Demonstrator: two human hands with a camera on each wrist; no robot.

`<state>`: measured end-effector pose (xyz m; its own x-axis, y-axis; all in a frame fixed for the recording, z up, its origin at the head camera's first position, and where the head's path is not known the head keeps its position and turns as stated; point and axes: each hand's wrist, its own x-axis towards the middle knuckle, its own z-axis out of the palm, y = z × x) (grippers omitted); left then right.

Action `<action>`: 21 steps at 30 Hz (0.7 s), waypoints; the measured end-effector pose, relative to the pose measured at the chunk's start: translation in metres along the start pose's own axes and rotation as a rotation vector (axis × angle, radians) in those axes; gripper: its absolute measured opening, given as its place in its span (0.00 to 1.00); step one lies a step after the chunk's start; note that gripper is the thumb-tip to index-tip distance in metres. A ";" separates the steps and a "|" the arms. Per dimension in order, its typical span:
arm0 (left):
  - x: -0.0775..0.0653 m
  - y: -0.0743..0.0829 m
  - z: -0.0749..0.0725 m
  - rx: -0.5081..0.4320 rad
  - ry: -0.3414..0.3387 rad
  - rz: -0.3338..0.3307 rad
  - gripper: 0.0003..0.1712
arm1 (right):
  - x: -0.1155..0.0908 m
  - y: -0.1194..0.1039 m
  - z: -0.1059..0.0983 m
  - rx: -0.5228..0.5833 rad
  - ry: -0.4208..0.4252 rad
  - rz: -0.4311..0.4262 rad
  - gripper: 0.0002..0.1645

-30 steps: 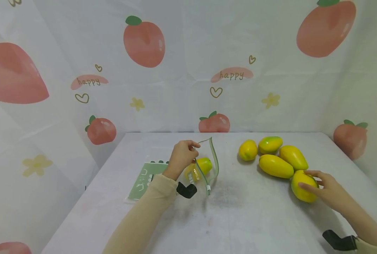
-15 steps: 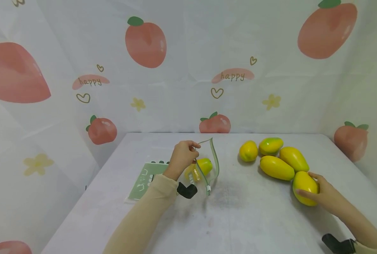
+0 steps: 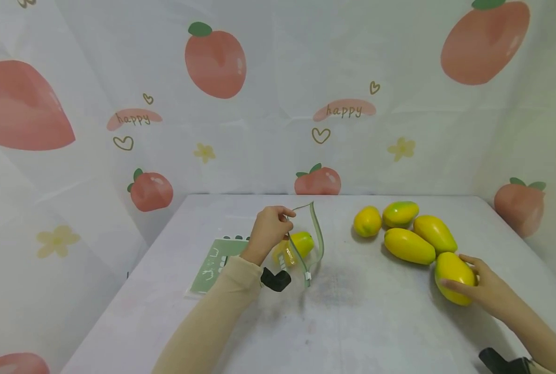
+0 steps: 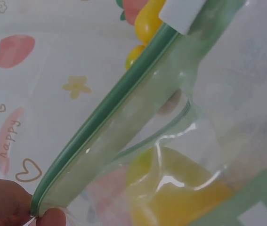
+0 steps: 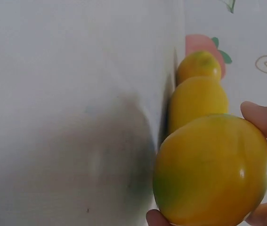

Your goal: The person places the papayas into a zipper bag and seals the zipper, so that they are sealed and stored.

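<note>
My left hand (image 3: 269,231) pinches the rim of a clear zip bag (image 3: 318,231) with a green edge, and its mouth stands open. A white slider (image 4: 182,14) sits on the zip strip in the left wrist view. One yellow-green mango (image 3: 302,242) lies inside the bag, partly behind the left hand. At the right, my right hand (image 3: 490,286) grips the nearest mango (image 3: 453,276), thumb on one side and fingers on the other. That mango fills the front of the right wrist view; whether it touches the table cannot be told.
Behind the held mango lie several more: one (image 3: 409,245) beside it, another (image 3: 434,234) farther back, one (image 3: 400,214) at the rear and one (image 3: 367,222) to the left. The bag's green printed panel (image 3: 212,267) lies on the white table (image 3: 353,322).
My right hand has shifted slightly toward me and to the right, its fingers settling round the side of the mango, which has moved a little with it. The left hand and bag stay put.
</note>
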<state>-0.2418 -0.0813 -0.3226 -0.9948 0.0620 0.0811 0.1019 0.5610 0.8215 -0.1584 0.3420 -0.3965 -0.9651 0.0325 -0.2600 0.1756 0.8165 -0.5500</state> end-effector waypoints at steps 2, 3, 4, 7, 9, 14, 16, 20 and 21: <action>0.000 0.000 0.000 -0.003 0.000 0.001 0.13 | -0.003 -0.001 -0.002 0.002 0.015 -0.010 0.61; 0.000 0.000 0.000 -0.003 0.000 0.002 0.13 | -0.004 -0.002 -0.002 0.004 0.022 -0.014 0.61; 0.000 0.000 0.000 -0.002 0.000 0.002 0.13 | -0.005 -0.003 -0.003 0.009 0.031 -0.023 0.60; 0.000 -0.001 0.000 0.000 0.000 0.002 0.13 | -0.010 -0.007 -0.005 0.027 0.059 -0.055 0.59; 0.000 -0.001 0.001 0.000 -0.001 0.001 0.13 | -0.014 -0.010 -0.008 0.040 0.070 -0.071 0.58; 0.001 -0.001 0.001 0.001 0.001 0.002 0.13 | -0.020 -0.022 -0.010 0.047 0.103 -0.093 0.58; 0.001 0.000 0.001 0.006 0.002 0.002 0.13 | -0.021 -0.029 -0.010 0.049 0.126 -0.109 0.57; 0.001 0.000 0.001 0.012 0.003 0.000 0.13 | -0.025 -0.042 -0.006 0.085 0.191 -0.168 0.56; 0.001 0.000 0.001 0.011 0.003 0.001 0.13 | -0.025 -0.045 -0.004 0.099 0.212 -0.182 0.56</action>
<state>-0.2424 -0.0805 -0.3233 -0.9947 0.0600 0.0841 0.1033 0.5698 0.8153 -0.1425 0.3069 -0.3621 -0.9997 0.0186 0.0158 0.0039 0.7600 -0.6499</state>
